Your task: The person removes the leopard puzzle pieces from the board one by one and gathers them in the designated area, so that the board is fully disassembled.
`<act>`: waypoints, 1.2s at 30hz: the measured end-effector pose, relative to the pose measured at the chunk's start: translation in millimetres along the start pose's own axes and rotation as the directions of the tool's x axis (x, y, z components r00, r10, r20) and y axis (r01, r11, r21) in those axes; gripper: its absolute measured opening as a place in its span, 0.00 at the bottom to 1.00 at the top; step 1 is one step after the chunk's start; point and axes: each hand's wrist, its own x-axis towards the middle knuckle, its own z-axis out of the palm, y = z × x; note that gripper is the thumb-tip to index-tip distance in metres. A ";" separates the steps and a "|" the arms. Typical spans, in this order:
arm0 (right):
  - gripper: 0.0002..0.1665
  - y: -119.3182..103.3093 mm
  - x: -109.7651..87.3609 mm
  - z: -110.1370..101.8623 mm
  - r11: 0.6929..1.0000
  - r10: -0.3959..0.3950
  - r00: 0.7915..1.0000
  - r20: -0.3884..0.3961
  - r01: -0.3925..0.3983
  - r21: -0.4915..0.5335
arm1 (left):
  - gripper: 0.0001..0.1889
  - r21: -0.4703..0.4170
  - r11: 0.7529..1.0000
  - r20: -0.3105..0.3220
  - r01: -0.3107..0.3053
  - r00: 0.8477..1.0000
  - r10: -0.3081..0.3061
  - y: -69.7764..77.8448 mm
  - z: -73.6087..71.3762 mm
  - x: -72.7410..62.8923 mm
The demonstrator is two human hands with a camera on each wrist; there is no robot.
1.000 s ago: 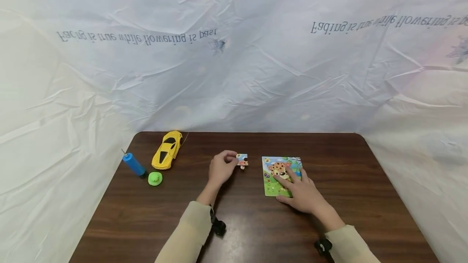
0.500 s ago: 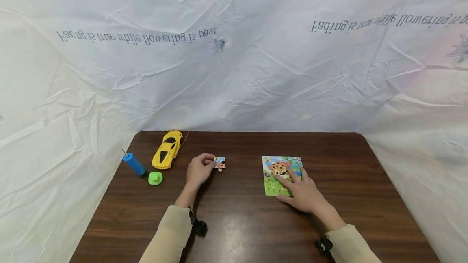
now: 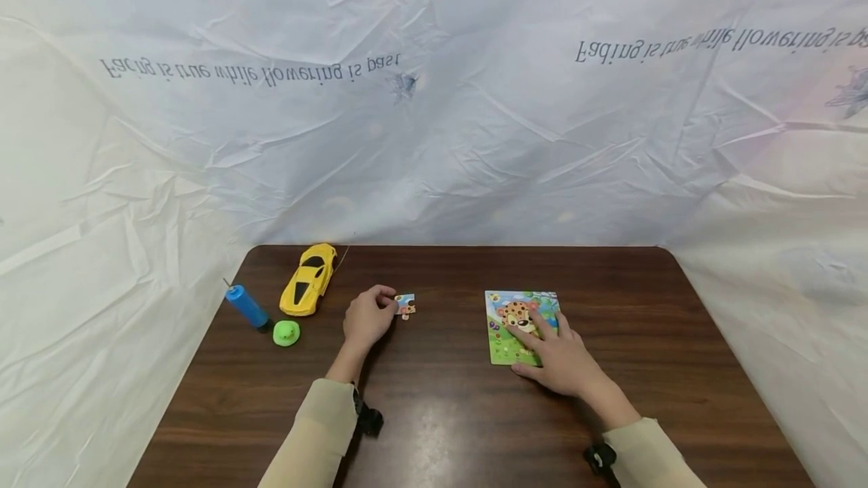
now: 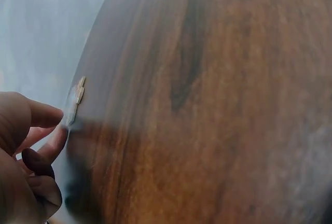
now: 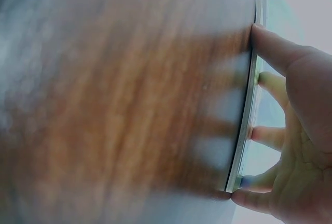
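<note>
My left hand (image 3: 367, 320) pinches a small jigsaw puzzle piece (image 3: 405, 306) by its left side. This piece has blue, pink and orange printing, with a knob along its lower edge. From the left wrist view, the puzzle piece (image 4: 79, 92) appears edge-on at the fingertips, low over the wood; whether it touches the table I cannot tell. On the right lies a square jigsaw puzzle (image 3: 500, 349) picturing a spotted leopard on green and blue. My right hand (image 3: 566, 360) rests on it with spread fingers, covering its lower right part. In the right wrist view, the fingertips touch the puzzle (image 5: 243, 130).
A yellow toy car (image 3: 309, 281) sits at the back left of the brown table (image 3: 441, 413). Near it are a blue cylinder (image 3: 247, 306) with a thin tip and a small green toy (image 3: 286, 333). A white printed cloth (image 3: 434, 134) hangs behind the table.
My left hand has shifted left with the puzzle piece, mostly in the first half second, and is almost still since. My right hand stays on the puzzle.
</note>
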 end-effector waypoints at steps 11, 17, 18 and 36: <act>0.42 1.2 -1.3 0.1 1.000 0.002 1.000 -0.014 -0.002 0.005 | 0.13 0.004 0.995 -0.023 -0.103 0.994 0.104 25.6 9.8 -8.2; 0.44 3.8 -7.6 -4.3 0.999 0.029 0.998 -0.062 -0.028 0.015 | 0.12 -0.036 0.977 0.012 -0.210 0.978 0.210 49.2 24.5 -17.2; 0.44 4.7 -8.3 -5.2 0.999 0.034 0.998 -0.061 -0.033 0.016 | 0.12 -0.036 0.974 0.021 -0.222 0.975 0.223 52.8 27.1 -18.8; 0.40 13.7 -12.0 -3.2 0.999 0.040 0.999 0.008 -0.041 0.022 | 0.12 -0.087 0.960 0.198 -0.267 0.940 0.279 104.3 93.7 -30.8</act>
